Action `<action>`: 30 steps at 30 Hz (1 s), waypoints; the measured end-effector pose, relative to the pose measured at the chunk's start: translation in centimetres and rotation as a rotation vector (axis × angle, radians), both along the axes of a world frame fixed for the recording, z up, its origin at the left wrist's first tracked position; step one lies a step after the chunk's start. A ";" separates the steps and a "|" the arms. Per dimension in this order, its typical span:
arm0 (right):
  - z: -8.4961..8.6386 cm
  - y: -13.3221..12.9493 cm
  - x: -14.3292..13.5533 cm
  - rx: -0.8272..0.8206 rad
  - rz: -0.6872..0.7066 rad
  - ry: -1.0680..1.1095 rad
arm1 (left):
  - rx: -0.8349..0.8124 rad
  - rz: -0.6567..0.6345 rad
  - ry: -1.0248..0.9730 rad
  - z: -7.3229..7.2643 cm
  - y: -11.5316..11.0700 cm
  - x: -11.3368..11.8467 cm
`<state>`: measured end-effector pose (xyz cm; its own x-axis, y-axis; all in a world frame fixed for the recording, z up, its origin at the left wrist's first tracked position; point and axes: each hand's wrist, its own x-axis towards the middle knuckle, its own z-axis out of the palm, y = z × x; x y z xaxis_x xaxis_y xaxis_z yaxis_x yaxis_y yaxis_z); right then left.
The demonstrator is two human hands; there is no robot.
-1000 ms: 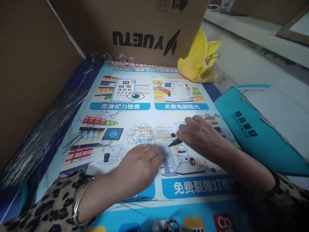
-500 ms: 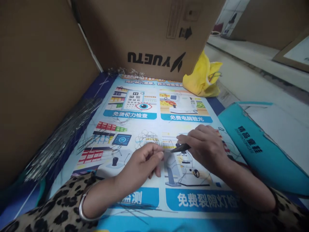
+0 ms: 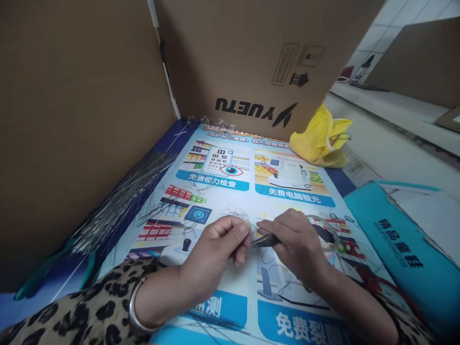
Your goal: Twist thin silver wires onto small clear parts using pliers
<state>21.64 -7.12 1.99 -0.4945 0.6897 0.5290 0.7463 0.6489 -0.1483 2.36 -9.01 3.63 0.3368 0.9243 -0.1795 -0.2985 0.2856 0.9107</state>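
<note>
My left hand (image 3: 219, 251) is closed in a pinch just left of the middle of the printed poster (image 3: 253, 268). A thin wire shows faintly at its fingertips. My right hand (image 3: 302, 247) is wrapped round dark pliers (image 3: 265, 241), whose narrow jaws point left and end close beside the left fingertips. Whether the jaws grip the wire I cannot tell. Behind the left hand lies a loose tangle of thin wire loops (image 3: 235, 211). Several dark straight wires (image 3: 215, 320) lie on the poster near the front edge.
A long bundle of straight wires (image 3: 122, 191) lies at the left beside a cardboard wall (image 3: 79, 120). Another cardboard panel (image 3: 251, 57) closes off the back. A yellow bag (image 3: 318, 139) and a teal box (image 3: 388, 244) stand to the right. A clear ring (image 3: 337, 235) lies behind my right hand.
The view has shifted, so the surroundings appear lower and further right. My hands stay close together, the left still pinching and the right still holding the pliers near its fingertips.
</note>
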 end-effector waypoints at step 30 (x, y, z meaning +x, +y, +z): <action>3.0 -2.9 -1.6 -1.042 0.008 0.549 | 0.928 0.198 0.528 -0.4 1.2 -1.3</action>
